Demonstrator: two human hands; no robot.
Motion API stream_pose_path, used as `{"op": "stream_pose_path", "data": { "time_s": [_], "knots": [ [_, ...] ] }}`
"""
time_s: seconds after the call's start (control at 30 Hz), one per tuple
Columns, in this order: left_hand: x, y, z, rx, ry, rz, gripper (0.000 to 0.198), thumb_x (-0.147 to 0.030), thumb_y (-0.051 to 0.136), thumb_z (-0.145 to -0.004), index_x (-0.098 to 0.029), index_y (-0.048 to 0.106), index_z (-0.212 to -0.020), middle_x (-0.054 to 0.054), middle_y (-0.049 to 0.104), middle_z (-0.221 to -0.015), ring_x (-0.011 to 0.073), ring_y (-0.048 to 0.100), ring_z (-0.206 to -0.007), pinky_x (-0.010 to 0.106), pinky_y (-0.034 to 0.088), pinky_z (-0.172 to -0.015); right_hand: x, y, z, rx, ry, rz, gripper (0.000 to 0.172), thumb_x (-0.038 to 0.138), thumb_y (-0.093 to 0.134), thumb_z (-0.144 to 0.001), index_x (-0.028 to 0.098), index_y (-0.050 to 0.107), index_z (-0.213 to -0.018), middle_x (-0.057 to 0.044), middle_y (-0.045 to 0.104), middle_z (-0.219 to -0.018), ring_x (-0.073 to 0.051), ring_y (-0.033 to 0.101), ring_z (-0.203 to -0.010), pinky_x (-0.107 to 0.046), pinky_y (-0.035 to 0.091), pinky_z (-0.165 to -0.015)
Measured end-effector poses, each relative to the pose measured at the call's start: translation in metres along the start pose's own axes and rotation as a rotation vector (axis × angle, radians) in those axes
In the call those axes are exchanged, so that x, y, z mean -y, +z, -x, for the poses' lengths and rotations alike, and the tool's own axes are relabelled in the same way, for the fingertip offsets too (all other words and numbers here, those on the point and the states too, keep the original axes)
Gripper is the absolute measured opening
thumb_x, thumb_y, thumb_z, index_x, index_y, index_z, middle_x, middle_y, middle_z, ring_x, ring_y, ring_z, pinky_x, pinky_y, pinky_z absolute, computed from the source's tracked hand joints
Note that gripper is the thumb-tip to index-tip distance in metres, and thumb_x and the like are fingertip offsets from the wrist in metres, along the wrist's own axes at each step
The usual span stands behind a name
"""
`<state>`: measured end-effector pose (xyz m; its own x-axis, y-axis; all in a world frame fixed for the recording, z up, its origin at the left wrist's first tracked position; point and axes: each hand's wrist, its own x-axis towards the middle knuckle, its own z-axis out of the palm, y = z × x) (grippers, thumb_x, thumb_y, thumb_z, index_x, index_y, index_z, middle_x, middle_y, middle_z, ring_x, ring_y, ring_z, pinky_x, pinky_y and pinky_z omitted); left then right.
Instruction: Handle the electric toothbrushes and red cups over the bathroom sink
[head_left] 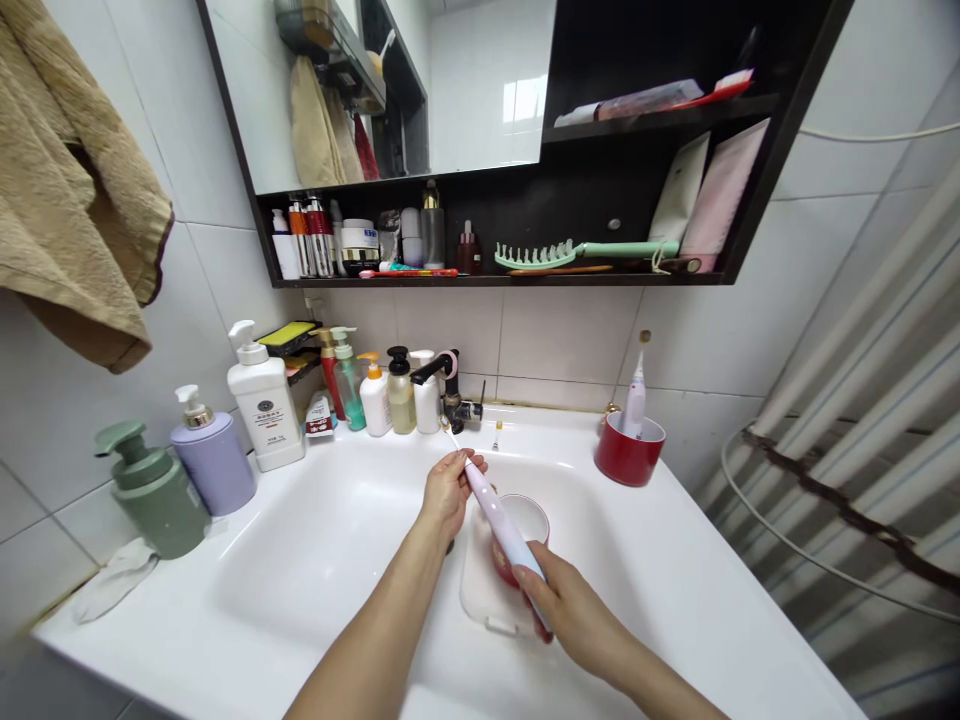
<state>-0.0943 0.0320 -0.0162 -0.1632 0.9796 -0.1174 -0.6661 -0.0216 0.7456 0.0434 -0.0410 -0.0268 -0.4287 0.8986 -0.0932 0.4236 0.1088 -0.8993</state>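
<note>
An electric toothbrush (pixel 496 512) with a pink-to-blue handle is held aslant over the sink, its bristle end pointing up toward the faucet (pixel 452 395). My right hand (pixel 566 605) is wrapped round the lower end of the handle. The fingers of my left hand (pixel 448 492) close on the upper end, near the neck. Below the handle, a red cup with a white inside (pixel 529 515) stands on a pale translucent tray (pixel 480 590) in the basin. A small brush head (pixel 497 435) is on the ledge beside the faucet.
A red bowl-like cup (pixel 630 458) holding another electric toothbrush (pixel 636 400) stands on the right rim of the sink (pixel 315 560). Pump bottles line the left and back, including a purple one (pixel 214 460) and a green one (pixel 154 490). A dark shelf cabinet (pixel 570 215) hangs above.
</note>
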Motion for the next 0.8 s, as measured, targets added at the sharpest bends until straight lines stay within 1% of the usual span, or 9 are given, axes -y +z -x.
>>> {"op": "stream_pose_path", "data": {
  "time_s": [0.07, 0.1, 0.27, 0.3, 0.4, 0.43, 0.57, 0.7, 0.8],
  "knots": [
    [-0.0006, -0.0003, 0.0003, -0.013, -0.003, 0.014, 0.005, -0.015, 0.047, -0.065, -0.011, 0.05, -0.065, 0.003, 0.057, -0.055, 0.0096, 0.055, -0.052, 0.024, 0.043, -0.061, 0.0038, 0.0015, 0.0007, 0.078, 0.014, -0.075, 0.024, 0.04, 0.025, -0.074, 0.019, 0.035, -0.069, 0.006, 0.037, -0.053, -0.005, 0.037, -0.037, -0.02, 0.033, -0.04],
    [-0.0009, -0.0002, 0.0005, -0.021, -0.003, 0.02, 0.005, -0.014, 0.046, -0.065, -0.011, 0.05, -0.065, 0.002, 0.057, -0.055, 0.0094, 0.055, -0.052, 0.023, 0.043, -0.06, 0.0045, 0.002, 0.0006, 0.084, 0.017, -0.083, 0.024, 0.04, 0.025, -0.074, 0.019, 0.034, -0.068, 0.006, 0.037, -0.053, -0.005, 0.036, -0.037, -0.019, 0.033, -0.039],
    [-0.001, 0.0012, 0.0011, -0.061, 0.014, 0.054, 0.005, -0.012, 0.044, -0.066, -0.011, 0.049, -0.066, 0.002, 0.056, -0.054, 0.0092, 0.055, -0.052, 0.022, 0.043, -0.059, 0.0009, 0.0032, -0.0011, -0.064, -0.01, 0.076, 0.019, 0.038, 0.03, -0.073, 0.019, 0.035, -0.069, 0.006, 0.035, -0.052, -0.006, 0.036, -0.04, -0.019, 0.032, -0.039],
    [-0.0009, 0.0014, 0.0009, -0.067, 0.014, 0.061, 0.005, -0.011, 0.044, -0.066, -0.011, 0.049, -0.065, 0.001, 0.056, -0.053, 0.009, 0.055, -0.052, 0.021, 0.043, -0.058, 0.0006, 0.0035, -0.001, -0.054, -0.004, 0.064, 0.019, 0.038, 0.029, -0.073, 0.019, 0.034, -0.068, 0.006, 0.036, -0.052, -0.006, 0.036, -0.04, -0.019, 0.032, -0.039],
    [-0.0007, 0.0012, 0.0, -0.083, 0.006, 0.077, 0.005, -0.012, 0.044, -0.067, -0.011, 0.048, -0.064, 0.001, 0.054, -0.05, 0.0085, 0.054, -0.05, 0.021, 0.043, -0.057, 0.0012, 0.0044, 0.0002, 0.052, 0.046, -0.054, 0.023, 0.04, 0.026, -0.074, 0.019, 0.031, -0.066, 0.006, 0.035, -0.054, -0.004, 0.035, -0.037, -0.018, 0.031, -0.035],
    [-0.0007, 0.001, -0.0004, -0.087, 0.005, 0.079, 0.005, -0.012, 0.044, -0.067, -0.011, 0.048, -0.064, 0.001, 0.054, -0.05, 0.0085, 0.054, -0.05, 0.021, 0.043, -0.057, 0.0015, 0.0046, 0.0005, 0.062, 0.05, -0.069, 0.023, 0.04, 0.025, -0.074, 0.019, 0.031, -0.065, 0.006, 0.035, -0.053, -0.004, 0.034, -0.036, -0.018, 0.031, -0.035],
    [-0.0011, 0.0005, -0.0012, -0.086, 0.011, 0.072, 0.006, -0.012, 0.044, -0.067, -0.011, 0.049, -0.065, 0.002, 0.055, -0.052, 0.0093, 0.054, -0.051, 0.021, 0.043, -0.056, 0.0019, 0.0044, 0.0007, 0.005, 0.038, -0.031, 0.021, 0.039, 0.028, -0.074, 0.019, 0.032, -0.068, 0.007, 0.034, -0.051, -0.004, 0.035, -0.037, -0.017, 0.031, -0.036],
    [-0.0014, 0.0016, -0.0005, -0.085, 0.007, 0.091, 0.005, -0.011, 0.044, -0.067, -0.011, 0.049, -0.064, 0.001, 0.054, -0.05, 0.0091, 0.054, -0.05, 0.02, 0.043, -0.054, 0.004, 0.0033, 0.0012, 0.042, 0.063, -0.099, 0.023, 0.041, 0.028, -0.073, 0.019, 0.032, -0.069, 0.007, 0.035, -0.054, -0.004, 0.036, -0.036, -0.017, 0.031, -0.033],
    [-0.0011, 0.0027, 0.0003, -0.11, 0.011, 0.1, 0.007, -0.01, 0.043, -0.067, -0.011, 0.049, -0.063, 0.001, 0.053, -0.049, 0.0086, 0.053, -0.048, 0.02, 0.043, -0.052, 0.0058, 0.0027, 0.0023, 0.068, 0.074, -0.142, 0.024, 0.041, 0.027, -0.074, 0.018, 0.033, -0.069, 0.006, 0.036, -0.055, -0.003, 0.035, -0.036, -0.016, 0.03, -0.033]
  ]
}}
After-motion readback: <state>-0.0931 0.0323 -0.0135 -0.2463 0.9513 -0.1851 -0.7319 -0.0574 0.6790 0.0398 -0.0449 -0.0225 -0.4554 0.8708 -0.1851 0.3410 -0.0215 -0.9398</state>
